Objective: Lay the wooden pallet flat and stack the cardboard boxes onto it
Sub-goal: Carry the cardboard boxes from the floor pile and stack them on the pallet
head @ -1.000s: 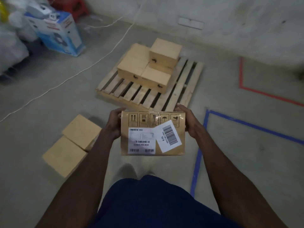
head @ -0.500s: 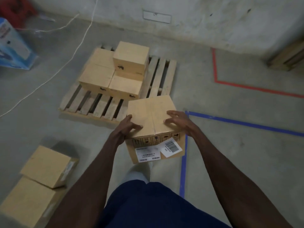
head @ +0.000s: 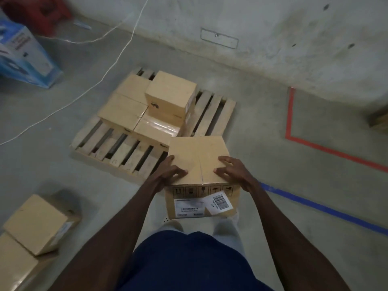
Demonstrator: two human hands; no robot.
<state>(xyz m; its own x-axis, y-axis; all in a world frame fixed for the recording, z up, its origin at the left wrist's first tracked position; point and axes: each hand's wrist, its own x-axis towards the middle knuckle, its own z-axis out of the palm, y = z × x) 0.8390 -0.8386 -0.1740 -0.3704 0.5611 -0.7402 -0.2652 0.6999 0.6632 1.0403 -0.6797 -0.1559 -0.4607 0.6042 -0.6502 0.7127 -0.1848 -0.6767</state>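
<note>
I hold a cardboard box (head: 199, 150) with labels and a barcode sticker on its near face, just in front of the wooden pallet's near right corner. My left hand (head: 170, 172) grips its left side, my right hand (head: 233, 171) its right, thumbs on top. The pallet (head: 212, 110) lies flat on the concrete floor. Several plain boxes sit on its left half, and one box (head: 170, 95) is stacked on top of them. Two more boxes (head: 35, 223) lie on the floor at the lower left.
A blue and white carton (head: 23, 53) stands at the upper left, beside a red stool (head: 35, 11). A white cable (head: 100, 78) runs across the floor left of the pallet. Red tape (head: 290, 114) and blue tape (head: 315, 204) mark the floor on the right. The wall is close behind.
I have stepped closer to the pallet. The held box has tipped from its labelled face upward to its top facing me, and has moved forward toward the pallet's near right corner.
</note>
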